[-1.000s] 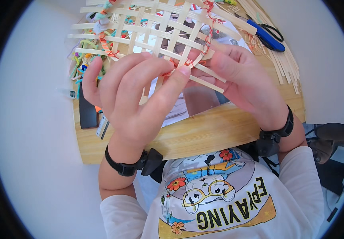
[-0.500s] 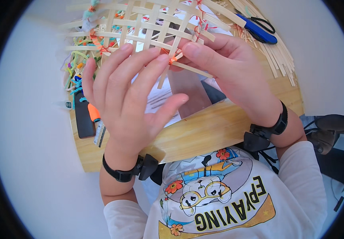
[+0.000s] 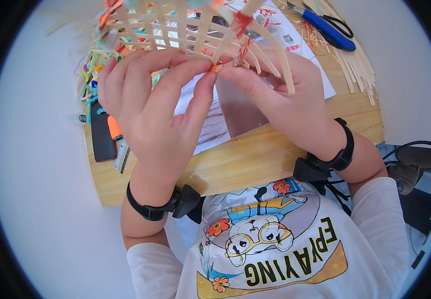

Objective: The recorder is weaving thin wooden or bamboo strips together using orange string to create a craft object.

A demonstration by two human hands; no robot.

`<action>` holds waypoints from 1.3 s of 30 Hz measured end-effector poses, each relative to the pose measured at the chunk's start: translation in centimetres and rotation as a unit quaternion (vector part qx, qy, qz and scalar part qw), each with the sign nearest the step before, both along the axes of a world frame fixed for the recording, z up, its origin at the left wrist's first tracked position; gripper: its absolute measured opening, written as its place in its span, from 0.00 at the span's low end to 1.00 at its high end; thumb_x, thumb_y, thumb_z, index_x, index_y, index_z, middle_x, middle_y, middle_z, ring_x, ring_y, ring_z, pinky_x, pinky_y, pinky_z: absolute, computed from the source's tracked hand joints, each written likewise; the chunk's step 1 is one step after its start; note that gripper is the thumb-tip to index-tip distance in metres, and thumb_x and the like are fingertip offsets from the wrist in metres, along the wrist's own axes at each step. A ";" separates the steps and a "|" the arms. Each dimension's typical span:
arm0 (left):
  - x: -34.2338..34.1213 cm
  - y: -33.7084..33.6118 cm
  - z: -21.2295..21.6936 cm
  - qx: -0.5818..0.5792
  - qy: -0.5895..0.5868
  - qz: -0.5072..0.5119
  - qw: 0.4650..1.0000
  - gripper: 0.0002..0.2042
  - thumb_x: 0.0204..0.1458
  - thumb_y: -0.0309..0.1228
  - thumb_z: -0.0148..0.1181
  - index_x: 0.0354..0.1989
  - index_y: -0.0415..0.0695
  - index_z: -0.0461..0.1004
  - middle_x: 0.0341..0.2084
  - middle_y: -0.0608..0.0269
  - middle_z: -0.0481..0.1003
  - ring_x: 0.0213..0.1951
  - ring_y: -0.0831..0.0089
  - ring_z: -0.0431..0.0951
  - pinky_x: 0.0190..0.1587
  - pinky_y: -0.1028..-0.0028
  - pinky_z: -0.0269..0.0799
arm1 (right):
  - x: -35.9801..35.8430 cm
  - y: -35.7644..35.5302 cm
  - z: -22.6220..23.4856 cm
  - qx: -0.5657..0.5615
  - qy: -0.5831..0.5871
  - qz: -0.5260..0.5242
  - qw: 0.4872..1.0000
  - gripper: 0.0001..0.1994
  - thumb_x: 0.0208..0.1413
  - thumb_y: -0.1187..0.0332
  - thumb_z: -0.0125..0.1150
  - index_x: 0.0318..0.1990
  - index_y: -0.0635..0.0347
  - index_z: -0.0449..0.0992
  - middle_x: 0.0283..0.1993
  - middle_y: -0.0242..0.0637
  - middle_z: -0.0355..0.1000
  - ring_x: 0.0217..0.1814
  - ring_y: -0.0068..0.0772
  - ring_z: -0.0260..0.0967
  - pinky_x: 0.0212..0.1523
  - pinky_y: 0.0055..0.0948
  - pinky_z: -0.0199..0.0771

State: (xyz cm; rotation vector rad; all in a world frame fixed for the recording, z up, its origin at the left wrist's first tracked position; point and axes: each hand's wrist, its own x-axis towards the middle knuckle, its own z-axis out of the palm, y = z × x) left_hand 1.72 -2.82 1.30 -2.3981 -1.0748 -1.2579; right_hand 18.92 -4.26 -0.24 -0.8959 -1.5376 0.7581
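Main item: pale lattice of flat woven strips (image 3: 181,25), at 12 o'clock, its top running out of view. Curved strip ends fan out towards 1 o'clock, over your right hand.

Edges and room: light wood-grain table (image 3: 255,162), its near edge bending from 8 o'clock round towards 3, passing under both your forearms. A band of wood shows between that edge and the glossy printed sheet (image 3: 243,107) lying below the lattice. At 9 o'clock, near your left hand: flat black phone (image 3: 103,134), bright orange tube (image 3: 113,127) and pale marked ruler (image 3: 121,157). At 10 o'clock, just beside your fingers: heap of fuzzy multicoloured stems (image 3: 87,79). Between 1 and 2, beyond your right hand: blue-handled cutting tool (image 3: 335,37); at 2, a bundle of long pale strips (image 3: 347,74).

Grip, left: your left hand (image 3: 148,107) has thumb and forefinger pinched on the bright orange binding (image 3: 214,68) at the lattice's lower edge, other fingers curled against the strips.

Grip, right: your right hand (image 3: 288,109) clasps the lattice's edge, thumb in front beside the binding; its fingertips are hidden behind the strips.
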 end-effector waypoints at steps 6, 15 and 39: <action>0.1 -0.1 -0.3 0.030 0.010 0.015 0.999 0.08 0.38 0.24 0.67 0.29 0.47 0.78 0.33 0.68 0.74 0.41 0.68 0.69 0.49 0.67 0.60 | 0.2 0.0 -0.1 0.074 -0.097 -0.031 0.992 0.11 0.51 0.75 0.61 0.43 0.65 0.76 0.37 0.35 0.76 0.34 0.18 0.69 0.37 0.19 0.68; 0.4 -0.4 -1.0 -0.042 -0.026 0.020 0.999 0.09 0.38 0.23 0.65 0.30 0.42 0.75 0.31 0.61 0.69 0.40 0.62 0.67 0.45 0.68 0.60 | 0.3 0.2 -0.8 0.141 -0.145 -0.057 0.978 0.13 0.48 0.74 0.65 0.43 0.63 0.77 0.44 0.41 0.75 0.44 0.33 0.73 0.43 0.26 0.71; 0.9 -1.3 -0.2 -0.318 -0.379 -0.275 0.824 0.06 0.60 0.28 0.38 0.35 0.40 0.60 0.27 0.57 0.69 0.31 0.70 0.70 0.37 0.73 0.67 | 0.9 1.7 -1.3 -0.132 0.071 -0.011 0.989 0.13 0.53 0.64 0.61 0.39 0.66 0.78 0.27 0.27 0.73 0.28 0.12 0.62 0.27 0.17 0.62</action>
